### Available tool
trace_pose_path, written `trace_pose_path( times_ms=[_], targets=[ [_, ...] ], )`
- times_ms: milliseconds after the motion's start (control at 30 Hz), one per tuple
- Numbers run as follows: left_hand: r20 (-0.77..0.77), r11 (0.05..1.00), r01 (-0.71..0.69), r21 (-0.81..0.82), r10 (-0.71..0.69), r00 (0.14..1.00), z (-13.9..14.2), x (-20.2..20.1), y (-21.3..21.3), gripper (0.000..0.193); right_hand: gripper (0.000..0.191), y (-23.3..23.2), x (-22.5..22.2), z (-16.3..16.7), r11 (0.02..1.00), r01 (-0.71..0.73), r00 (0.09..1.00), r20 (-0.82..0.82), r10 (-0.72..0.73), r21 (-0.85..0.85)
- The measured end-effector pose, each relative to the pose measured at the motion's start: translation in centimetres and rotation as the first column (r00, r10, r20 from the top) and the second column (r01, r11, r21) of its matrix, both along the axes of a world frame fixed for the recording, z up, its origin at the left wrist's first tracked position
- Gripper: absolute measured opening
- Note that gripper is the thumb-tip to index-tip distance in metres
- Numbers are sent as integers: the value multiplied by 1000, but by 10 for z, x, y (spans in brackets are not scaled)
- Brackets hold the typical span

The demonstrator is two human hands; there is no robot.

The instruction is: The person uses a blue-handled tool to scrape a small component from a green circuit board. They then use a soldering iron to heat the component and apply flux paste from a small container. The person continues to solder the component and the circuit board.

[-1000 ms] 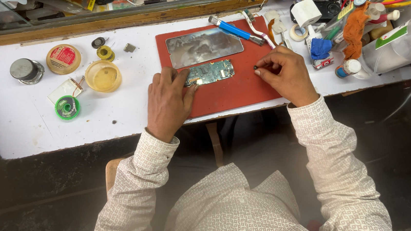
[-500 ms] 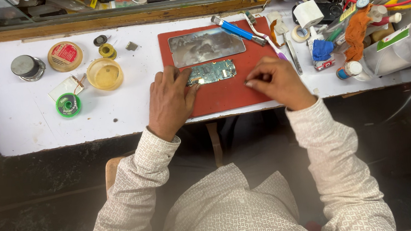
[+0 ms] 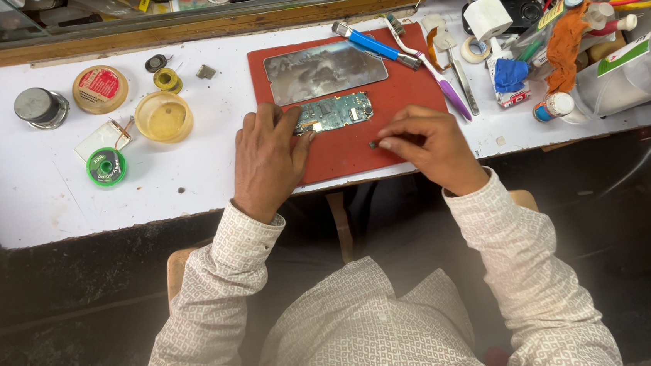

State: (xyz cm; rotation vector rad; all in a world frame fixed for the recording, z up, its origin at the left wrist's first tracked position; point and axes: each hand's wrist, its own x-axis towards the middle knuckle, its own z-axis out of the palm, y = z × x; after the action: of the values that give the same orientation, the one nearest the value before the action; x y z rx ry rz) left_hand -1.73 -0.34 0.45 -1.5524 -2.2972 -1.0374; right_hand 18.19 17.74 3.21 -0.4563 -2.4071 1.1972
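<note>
Left hand (image 3: 268, 161): flat on the red mat (image 3: 339, 155), fingers spread narrow, thumb tip touching the left end of the circuit board (image 3: 333, 113); pins it, does not grip it.
Right hand (image 3: 429, 145): on the mat, lower right of the board; thumb and forefinger pinched on a small dark part (image 3: 373, 144) at the fingertips. What the part is cannot be told.
Circuit board: green-blue, lying flat on the mat's middle, long side left to right, just below the metal plate (image 3: 324, 71).
Metal plate: grey, reflective, on the mat's upper half, apart from both hands.
Mat: on the white table (image 3: 72, 203), near its front edge.
Tools right of mat: blue-handled tool (image 3: 373, 46), purple-handled brush (image 3: 442, 85), tweezers (image 3: 465, 93), lying side by side.
Left of mat: yellow tub (image 3: 163, 117), green spool (image 3: 106, 166), round tin (image 3: 100, 88), grey tin (image 3: 41, 107); all well apart from the hands.
Right table end: cluttered; white bottle (image 3: 627, 74), orange rag (image 3: 567, 44).
</note>
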Motion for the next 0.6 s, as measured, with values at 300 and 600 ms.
trace_pose_path(
  times_ms=[300,600],
  targets=[
    [-26,1000,12,-10,-12,1000,1,-4,-1,38,7,54,123,4,851,427,674,-520,-524,-305],
    [-43,1000,12,9,-12,999,3,-6,-5,29,17,207,357,-34,666,514,267,-637,-723,-541]
  ],
)
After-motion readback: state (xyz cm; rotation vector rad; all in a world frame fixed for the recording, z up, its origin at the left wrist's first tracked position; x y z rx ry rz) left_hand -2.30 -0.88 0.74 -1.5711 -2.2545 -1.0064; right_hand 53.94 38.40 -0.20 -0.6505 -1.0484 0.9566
